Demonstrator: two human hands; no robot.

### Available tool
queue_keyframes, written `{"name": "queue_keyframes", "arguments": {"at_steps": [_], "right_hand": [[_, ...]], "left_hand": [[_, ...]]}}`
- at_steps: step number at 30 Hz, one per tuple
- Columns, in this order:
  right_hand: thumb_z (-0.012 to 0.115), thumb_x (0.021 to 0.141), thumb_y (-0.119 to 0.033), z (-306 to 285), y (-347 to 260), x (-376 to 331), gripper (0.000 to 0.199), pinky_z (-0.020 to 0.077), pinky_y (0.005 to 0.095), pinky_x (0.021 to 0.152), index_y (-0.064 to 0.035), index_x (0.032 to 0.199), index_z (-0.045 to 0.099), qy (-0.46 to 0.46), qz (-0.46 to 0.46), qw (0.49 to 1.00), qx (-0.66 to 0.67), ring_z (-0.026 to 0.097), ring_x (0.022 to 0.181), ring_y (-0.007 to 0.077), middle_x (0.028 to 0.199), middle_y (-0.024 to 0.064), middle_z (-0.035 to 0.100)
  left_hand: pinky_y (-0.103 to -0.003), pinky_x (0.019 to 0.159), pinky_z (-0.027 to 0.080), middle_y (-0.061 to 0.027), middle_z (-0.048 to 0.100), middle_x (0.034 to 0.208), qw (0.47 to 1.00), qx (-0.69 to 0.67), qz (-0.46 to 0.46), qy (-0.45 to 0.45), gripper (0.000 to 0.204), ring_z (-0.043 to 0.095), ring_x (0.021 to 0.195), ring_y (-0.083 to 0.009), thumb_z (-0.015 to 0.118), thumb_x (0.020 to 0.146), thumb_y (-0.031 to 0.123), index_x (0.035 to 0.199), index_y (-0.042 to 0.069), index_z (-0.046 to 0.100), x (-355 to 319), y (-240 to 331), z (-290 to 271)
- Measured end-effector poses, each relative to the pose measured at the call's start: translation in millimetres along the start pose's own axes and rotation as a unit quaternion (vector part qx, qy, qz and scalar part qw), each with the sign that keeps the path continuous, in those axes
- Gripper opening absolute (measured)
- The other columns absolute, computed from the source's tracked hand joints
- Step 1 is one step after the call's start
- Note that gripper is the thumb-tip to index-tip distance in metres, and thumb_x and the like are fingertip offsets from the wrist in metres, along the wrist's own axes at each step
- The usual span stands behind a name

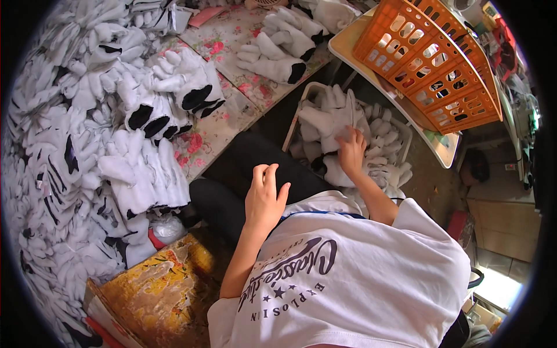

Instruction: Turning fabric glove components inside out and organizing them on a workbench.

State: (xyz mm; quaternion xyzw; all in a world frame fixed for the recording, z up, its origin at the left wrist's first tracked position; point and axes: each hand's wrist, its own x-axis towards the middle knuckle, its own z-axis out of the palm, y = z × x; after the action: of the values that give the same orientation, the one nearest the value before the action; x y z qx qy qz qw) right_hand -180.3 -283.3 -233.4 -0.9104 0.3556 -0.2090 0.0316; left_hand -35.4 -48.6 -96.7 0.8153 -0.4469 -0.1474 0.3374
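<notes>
**Gloves under the right hand**

Gloves point(333, 119) lie heaped in a white basket point(301, 95) down beside the table's near edge, straight ahead of the right hand point(351, 152), whose fingers press closed into the top glove. That glove's long axis runs away from the person. The left hand point(264, 197) hovers nearer the lap, fingers loosely open, holding nothing. The gloves are soft white knit with black cuffs; the orange crate point(432, 58) is rigid lattice plastic.
</notes>
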Motion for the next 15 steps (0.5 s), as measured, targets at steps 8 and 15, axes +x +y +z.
{"name": "queue_keyframes", "arguments": {"at_steps": [8, 15], "right_hand": [[0.047, 0.064, 0.018, -51, -109, 52, 0.046, 0.046, 0.038, 0.081, 0.0004, 0.107, 0.046, 0.012, -0.149, 0.895, 0.421, 0.055, 0.094, 0.0395, 0.102, 0.0208, 0.053], [0.074, 0.063, 0.004, -83, -170, 63, 0.057, 0.0417, 0.0297, 0.059, -0.0019, 0.116, 0.052, 0.05, -0.107, 0.871, 0.477, 0.047, 0.066, 0.0206, 0.072, 0.0062, 0.044]], "left_hand": [[-0.042, 0.095, 0.042, -0.0216, 0.041, 0.123, 0.954, -0.263, -0.046, 0.134, 0.075, 0.047, 0.111, -0.0358, 0.074, 0.074, 0.01, 0.136, 0.0, 0.032, 27, 6, 22], [-0.042, 0.089, 0.045, -0.0191, 0.055, 0.107, 0.931, -0.112, 0.076, 0.338, 0.038, 0.055, 0.1, -0.0383, 0.055, 0.074, -0.011, 0.11, -0.001, 0.055, 30, 0, -2]]}}
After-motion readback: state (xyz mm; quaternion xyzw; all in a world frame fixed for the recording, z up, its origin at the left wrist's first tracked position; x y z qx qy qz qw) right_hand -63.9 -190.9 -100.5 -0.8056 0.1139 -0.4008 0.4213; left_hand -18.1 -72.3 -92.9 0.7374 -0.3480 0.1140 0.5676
